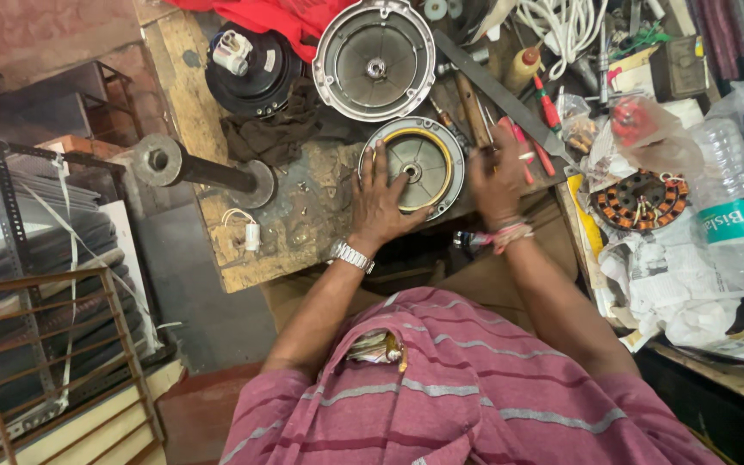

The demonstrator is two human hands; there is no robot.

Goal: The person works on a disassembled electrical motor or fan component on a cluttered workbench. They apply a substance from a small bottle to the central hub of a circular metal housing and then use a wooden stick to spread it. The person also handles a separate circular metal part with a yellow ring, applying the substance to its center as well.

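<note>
My left hand (pixel 381 202) covers the near-left rim of the round cover (pixel 413 168). My right hand (pixel 497 176) is motion-blurred; its grip is indeterminate. The bottle (pixel 738 215) is cut off at the right edge.
</note>
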